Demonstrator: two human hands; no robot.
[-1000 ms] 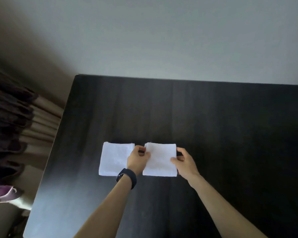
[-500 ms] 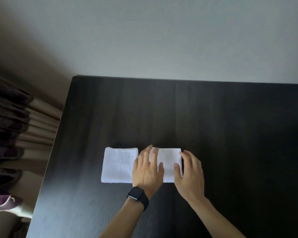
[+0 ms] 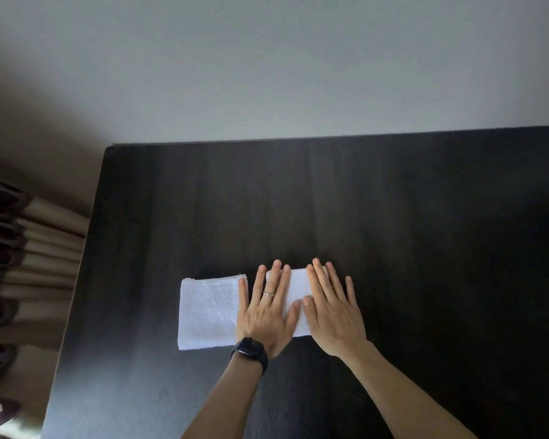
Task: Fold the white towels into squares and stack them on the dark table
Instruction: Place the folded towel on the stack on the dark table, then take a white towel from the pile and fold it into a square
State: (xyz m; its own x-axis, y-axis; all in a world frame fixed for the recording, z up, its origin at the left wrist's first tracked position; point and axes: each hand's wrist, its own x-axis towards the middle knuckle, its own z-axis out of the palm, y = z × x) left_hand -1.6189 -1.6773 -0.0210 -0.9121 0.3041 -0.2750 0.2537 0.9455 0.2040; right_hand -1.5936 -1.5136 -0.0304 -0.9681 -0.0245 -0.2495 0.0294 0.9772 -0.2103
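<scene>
**Second towel pressed flat, stacking yet to come**

Both hands are down on the right-hand towel (image 3: 298, 299), palms flat. The left hand (image 3: 267, 315), with a ring on one finger and a dark watch (image 3: 249, 354) at the wrist, covers that towel's left part; its fingers are spread and straight, the outermost one lying in the narrow gap next to the folded towel (image 3: 208, 312). The right hand (image 3: 332, 312) sits just beside it, fingers fanned apart too, covering the towel's right edge and spilling onto the dark table (image 3: 393, 248). Nothing is pinched or gripped here; this is an open-palm press.

Take the folded towel as the marker: it lies to the left of the hands, a tidy white square with layered edges showing at its far corner, nothing on top of it. The pressed towel lies just to its right, close alongside, its far edge roughly level. Whether the two actually touch is hidden by the left hand.

By my reading, the folding is close to finished for these two pieces, and this looks like the smoothing touch on the second. The stacking is still to do, since the towels lie side by side. No other towels are in view.
</scene>
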